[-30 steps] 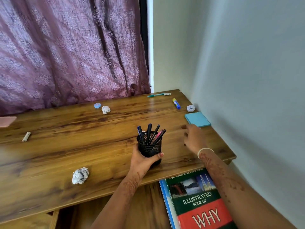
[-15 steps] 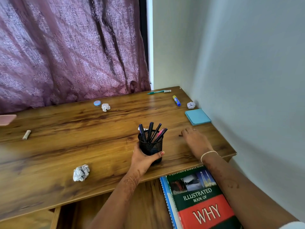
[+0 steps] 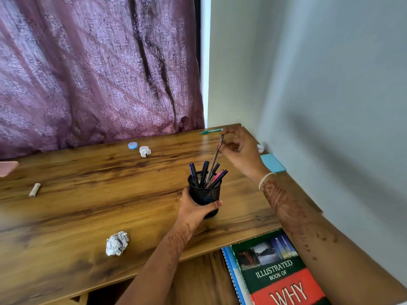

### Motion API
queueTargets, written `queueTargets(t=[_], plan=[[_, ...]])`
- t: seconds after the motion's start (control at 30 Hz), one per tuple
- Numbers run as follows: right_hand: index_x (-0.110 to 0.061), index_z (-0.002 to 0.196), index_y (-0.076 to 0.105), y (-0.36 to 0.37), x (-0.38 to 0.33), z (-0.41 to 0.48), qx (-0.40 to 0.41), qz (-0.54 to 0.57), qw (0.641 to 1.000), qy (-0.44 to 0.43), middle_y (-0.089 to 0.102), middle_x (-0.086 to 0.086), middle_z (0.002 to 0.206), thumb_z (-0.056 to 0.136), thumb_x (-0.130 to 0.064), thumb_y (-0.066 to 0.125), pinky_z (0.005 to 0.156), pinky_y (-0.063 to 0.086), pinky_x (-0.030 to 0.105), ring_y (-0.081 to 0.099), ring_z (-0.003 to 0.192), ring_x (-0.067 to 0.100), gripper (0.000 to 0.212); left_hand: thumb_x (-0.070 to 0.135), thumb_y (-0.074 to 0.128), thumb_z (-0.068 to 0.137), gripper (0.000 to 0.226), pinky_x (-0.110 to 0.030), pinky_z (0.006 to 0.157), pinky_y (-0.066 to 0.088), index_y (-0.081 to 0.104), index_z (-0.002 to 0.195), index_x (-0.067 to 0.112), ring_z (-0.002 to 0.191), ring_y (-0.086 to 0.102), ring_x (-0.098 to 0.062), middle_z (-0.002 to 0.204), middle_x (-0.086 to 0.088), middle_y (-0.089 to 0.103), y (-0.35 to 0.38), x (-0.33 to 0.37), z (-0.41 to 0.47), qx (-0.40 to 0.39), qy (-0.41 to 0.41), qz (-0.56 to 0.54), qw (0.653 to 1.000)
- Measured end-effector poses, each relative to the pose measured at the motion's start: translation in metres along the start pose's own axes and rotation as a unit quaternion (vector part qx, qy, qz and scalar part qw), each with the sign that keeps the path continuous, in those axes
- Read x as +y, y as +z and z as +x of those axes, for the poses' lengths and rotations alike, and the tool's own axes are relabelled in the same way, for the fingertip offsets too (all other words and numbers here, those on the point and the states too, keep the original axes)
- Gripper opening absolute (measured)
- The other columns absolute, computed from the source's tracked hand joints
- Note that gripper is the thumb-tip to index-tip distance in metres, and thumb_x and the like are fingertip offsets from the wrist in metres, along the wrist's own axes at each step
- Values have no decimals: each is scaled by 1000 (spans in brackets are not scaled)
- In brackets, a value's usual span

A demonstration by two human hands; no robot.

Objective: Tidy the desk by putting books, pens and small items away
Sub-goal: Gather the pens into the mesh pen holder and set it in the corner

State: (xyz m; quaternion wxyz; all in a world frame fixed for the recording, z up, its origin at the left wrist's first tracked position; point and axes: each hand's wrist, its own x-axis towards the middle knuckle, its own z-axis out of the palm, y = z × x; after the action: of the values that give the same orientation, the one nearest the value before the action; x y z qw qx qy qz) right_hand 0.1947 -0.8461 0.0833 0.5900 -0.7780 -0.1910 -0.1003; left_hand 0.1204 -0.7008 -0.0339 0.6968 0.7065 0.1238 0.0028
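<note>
Over holder (image 3: 204, 195), pen (image 3: 215, 158) steep, top rightward

Wooden desk (image 3: 77, 208), black mesh pen cup (image 3: 204, 194), crumpled paper (image 3: 117, 243) (front left), blue notepad (image 3: 273, 162), teal pen (image 3: 210, 130)

Left hand (image 3: 193, 213) grips the black mesh pen holder (image 3: 204, 195), which stands on the wooden worktop (image 3: 88, 205). Right hand (image 3: 242, 150), raised beyond it, pinches a thin pencil (image 3: 214, 159), tilted, with its lower end among the pens in the holder. Also on the worktop: near paper ball (image 3: 117, 243); far paper ball (image 3: 145, 151) just beside a round blue item (image 3: 133, 145); teal pen (image 3: 210, 130) at the far edge; blue notepad (image 3: 273, 162) against the wall. A book (image 3: 277, 269) lies below the near edge.
</note>
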Motion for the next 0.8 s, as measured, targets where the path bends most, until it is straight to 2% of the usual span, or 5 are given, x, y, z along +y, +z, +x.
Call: queueTargets(t=[0.13, 0.27, 0.43, 0.6, 0.8], plan=[[-24, 93, 61, 18, 10, 2, -27, -79, 997, -4, 70, -14, 83, 86, -9, 69, 66, 44, 7, 62, 72, -7, 19, 18, 94, 55, 92, -27, 98, 45, 43, 132, 17, 113, 56, -12, 124, 5, 58, -12, 7, 18, 3, 22, 11, 1000], [-19, 100, 67, 24, 22, 12, -17, -117, 993, -4, 67, -10, 90, 90, -21, 64, 65, 39, 2, 58, 78, -7, 10, 29, 96, 48, 103, -30, 99, 46, 44, 136, 16, 114, 58, -13, 126, 3, 60, -17, 10, 40, 9, 31, 32, 999], [-34, 89, 64, 14, 52, 55, 60, -108, 992, 25, 63, -18, 84, 94, -25, 59, 66, 42, 13, 58, 77, -4, 11, 25, 95, 50, 97, -28, 99, 46, 46, 134, 14, 113, 58, -13, 125, 3, 61, -20, 23, 69, 41, 41, 38, 998], [-22, 104, 69, -5, 107, 120, -25, -317, 945, 79, 71, -2, 94, 94, -30, 51, 70, 44, 25, 66, 87, 20, 22, 25, 96, 48, 94, -37, 103, 48, 50, 129, 15, 111, 62, -13, 119, 4, 66, -18, 36, 108, 100, 50, 38, 993], [-15, 119, 61, 10, 181, 182, -129, -396, 907, 56, 64, 7, 121, 88, -19, 52, 90, 50, 34, 61, 109, 28, 33, 26, 96, 47, 88, -36, 102, 49, 53, 123, 20, 108, 64, -11, 115, 6, 68, -3, 38, 152, 138, 67, 28, 988]])
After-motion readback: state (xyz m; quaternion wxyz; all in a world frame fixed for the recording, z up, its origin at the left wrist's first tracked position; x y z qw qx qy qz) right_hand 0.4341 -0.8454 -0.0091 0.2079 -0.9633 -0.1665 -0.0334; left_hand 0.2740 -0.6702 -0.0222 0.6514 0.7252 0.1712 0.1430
